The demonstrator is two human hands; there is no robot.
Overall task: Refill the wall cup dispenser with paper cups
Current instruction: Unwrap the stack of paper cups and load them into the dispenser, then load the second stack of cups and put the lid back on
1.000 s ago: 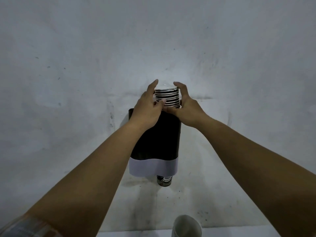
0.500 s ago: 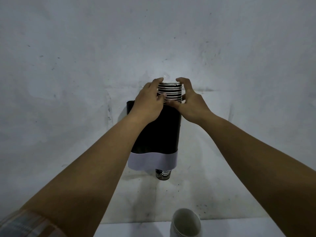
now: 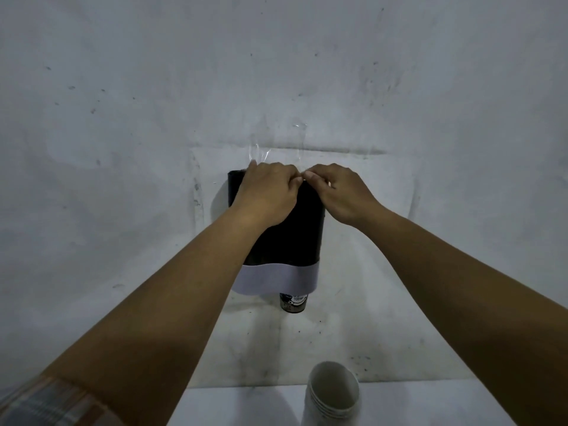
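Head view, looking at a scuffed grey-white wall (image 3: pixel 123 118). Mounted on it: a black dispenser (image 3: pixel 295 235) with a white band (image 3: pixel 276 279) wrapped round its lower end. Poking out beneath the band: the bottom of a dark printed paper cup (image 3: pixel 293 303), upright, mouth hidden inside the dispenser. Resting on the dispenser's top edge: left hand (image 3: pixel 266 195) and right hand (image 3: pixel 341 193), both palm-down with fingers curled over, fingertips almost touching each other at the middle. Cannot tell whether either hand is grasping anything or only pressing down; whatever sits under the fingers is hidden. Just above the hands, stuck to the wall: a scrap of clear tape (image 3: pixel 261 153), glinting. At lower left: a plaid sleeve (image 3: pixel 40 404) at the left elbow. At the bottom edge, on a white surface (image 3: pixel 239 407) against the wall: a nested stack of white cups (image 3: pixel 333 395), mouth up and open toward the camera, well below the dispenser and apart from both arms.
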